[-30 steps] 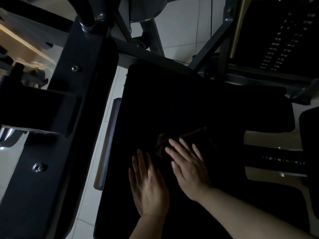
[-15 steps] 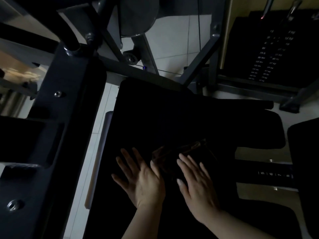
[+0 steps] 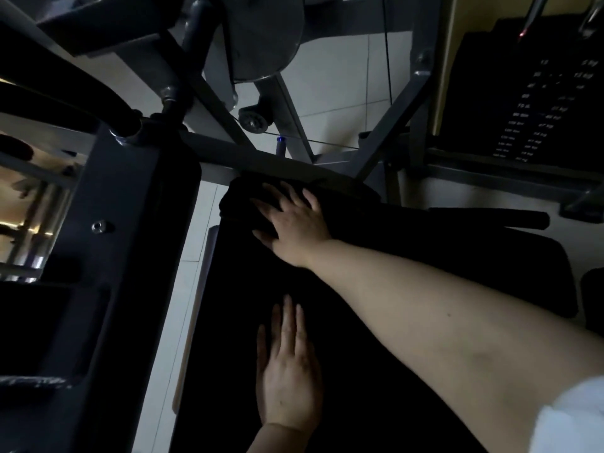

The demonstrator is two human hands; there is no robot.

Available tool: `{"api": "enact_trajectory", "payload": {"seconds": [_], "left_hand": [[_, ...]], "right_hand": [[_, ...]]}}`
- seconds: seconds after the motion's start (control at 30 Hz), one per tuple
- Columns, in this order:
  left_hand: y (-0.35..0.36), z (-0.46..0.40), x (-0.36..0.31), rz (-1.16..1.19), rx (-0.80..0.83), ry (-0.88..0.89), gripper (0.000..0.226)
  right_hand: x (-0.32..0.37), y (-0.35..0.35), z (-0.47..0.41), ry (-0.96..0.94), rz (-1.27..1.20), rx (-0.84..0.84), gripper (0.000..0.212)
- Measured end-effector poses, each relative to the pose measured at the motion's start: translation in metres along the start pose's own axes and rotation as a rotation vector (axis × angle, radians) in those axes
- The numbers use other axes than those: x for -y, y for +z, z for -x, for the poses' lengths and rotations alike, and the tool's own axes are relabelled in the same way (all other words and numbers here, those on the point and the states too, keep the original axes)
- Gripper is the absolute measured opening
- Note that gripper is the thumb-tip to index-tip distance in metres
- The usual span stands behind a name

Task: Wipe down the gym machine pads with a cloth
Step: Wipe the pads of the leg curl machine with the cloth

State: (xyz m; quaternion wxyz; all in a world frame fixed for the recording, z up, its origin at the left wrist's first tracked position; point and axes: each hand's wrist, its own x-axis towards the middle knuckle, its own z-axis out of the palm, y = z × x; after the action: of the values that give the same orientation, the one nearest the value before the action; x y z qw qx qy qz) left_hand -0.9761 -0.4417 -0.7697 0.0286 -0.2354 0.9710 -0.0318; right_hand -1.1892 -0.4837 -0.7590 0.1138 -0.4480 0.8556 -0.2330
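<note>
Two hands lie on one long dark pad (image 3: pixel 327 322) that runs from the bottom of the frame up to its centre. My right hand (image 3: pixel 294 220), arm stretched across the frame from the lower right, presses a dark cloth (image 3: pixel 238 204) flat against the pad's far upper-left corner; its fingers (image 3: pixel 277 194) are spread over the cloth, pinning it rather than clenching it. My left hand (image 3: pixel 287 377) rests palm-down and released near the bottom centre, bracing on the bare pad. The cloth is bunched just beyond the right fingertips, at the pad's top edge beside the grey frame (image 3: pixel 130 223). I judge the wipe to be in mid-course: the cloth has reached the far end of this pad, yet no sheen or streak shows which parts are already clean. A second pad (image 3: pixel 490 266) toward the right of the frame appears unattended, so work likely remains.
</note>
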Motion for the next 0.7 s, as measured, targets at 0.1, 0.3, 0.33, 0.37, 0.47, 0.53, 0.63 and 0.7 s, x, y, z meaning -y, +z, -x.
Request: {"api": "enact_trajectory", "payload": {"seconds": [0.1,0.3,0.33,0.37,0.47,0.53,0.63,0.7], "left_hand": [[-0.004,0.002,-0.004,0.046,-0.019,-0.017,0.062],[-0.009,0.002,-0.008,0.081,-0.028,-0.049,0.055],[-0.009,0.002,-0.008,0.079,-0.032,-0.048,0.054],[-0.008,0.002,-0.008,0.077,-0.039,-0.048,0.054],[-0.006,0.003,-0.008,0.063,-0.047,-0.047,0.054],[-0.004,0.003,-0.007,0.051,-0.053,-0.047,0.055],[-0.002,0.003,-0.008,0.018,-0.042,-0.040,0.057],[-0.001,0.003,-0.008,0.005,-0.034,-0.039,0.059]], "right_hand": [[-0.015,0.000,0.002,-0.042,0.028,-0.057,0.061],[-0.101,-0.010,0.044,0.222,0.002,-0.122,0.055],[-0.118,-0.014,0.053,0.285,0.003,-0.118,0.052],[-0.134,-0.018,0.063,0.355,-0.006,-0.112,0.049],[-0.179,-0.027,0.102,0.547,-0.079,-0.134,0.048],[-0.191,-0.029,0.120,0.623,-0.113,-0.222,0.048],[-0.178,-0.021,0.122,0.698,-0.063,-0.352,0.034],[-0.156,-0.016,0.116,0.692,-0.064,-0.412,0.027]]}}
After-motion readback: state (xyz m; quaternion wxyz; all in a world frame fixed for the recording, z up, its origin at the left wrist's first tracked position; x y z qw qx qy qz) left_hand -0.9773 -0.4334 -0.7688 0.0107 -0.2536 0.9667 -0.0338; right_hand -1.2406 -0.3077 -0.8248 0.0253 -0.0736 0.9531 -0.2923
